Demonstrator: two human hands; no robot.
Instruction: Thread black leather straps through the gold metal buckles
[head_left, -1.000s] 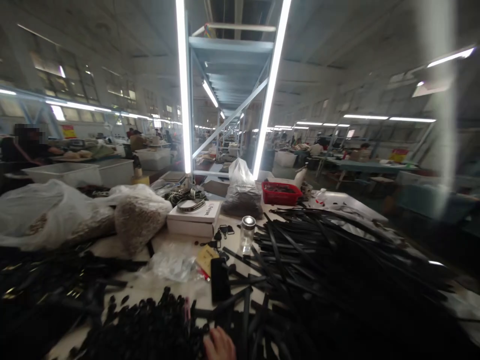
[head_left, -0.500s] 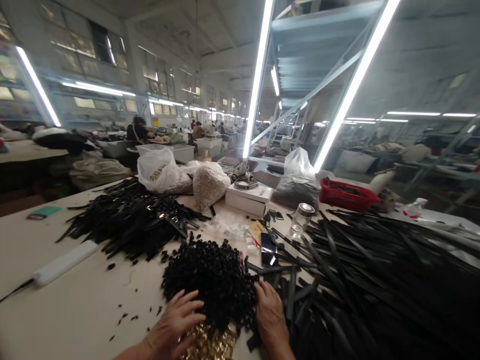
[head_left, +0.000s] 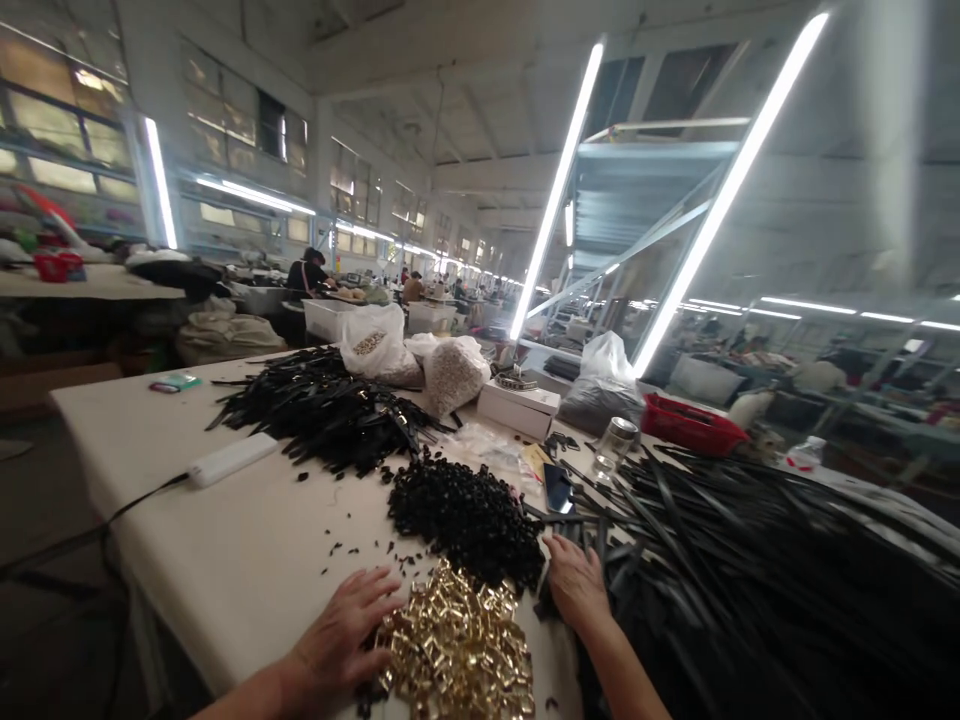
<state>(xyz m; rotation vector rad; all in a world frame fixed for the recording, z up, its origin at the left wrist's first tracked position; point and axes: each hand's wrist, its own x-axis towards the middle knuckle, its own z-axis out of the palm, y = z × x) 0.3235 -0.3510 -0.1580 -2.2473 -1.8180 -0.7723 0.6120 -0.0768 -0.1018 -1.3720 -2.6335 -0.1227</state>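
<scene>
My left hand (head_left: 349,618) is open, its fingers spread at the left edge of a heap of shiny gold metal buckles or clasps (head_left: 461,645). A few black pieces lie by its thumb. Just beyond the gold heap is a mound of small black pieces (head_left: 465,515), touching it. My right hand (head_left: 576,585) is open with bent fingers, beside the right side of the black mound and close to some black strips (head_left: 720,550). I see nothing held in either hand. Loose black bits are scattered on the tabletop left of the mound.
A pile of black straps (head_left: 322,410) lies at the back left, near a white power strip (head_left: 232,460). Farther back are bags of beige pieces (head_left: 456,372), a white box (head_left: 517,408), a glass jar (head_left: 613,448), a phone (head_left: 557,488) and a red basket (head_left: 694,425). People sit at distant tables.
The view has turned left and tilted up. Both hands have drawn apart from the black mound, and much more of the gold heap shows between them.
</scene>
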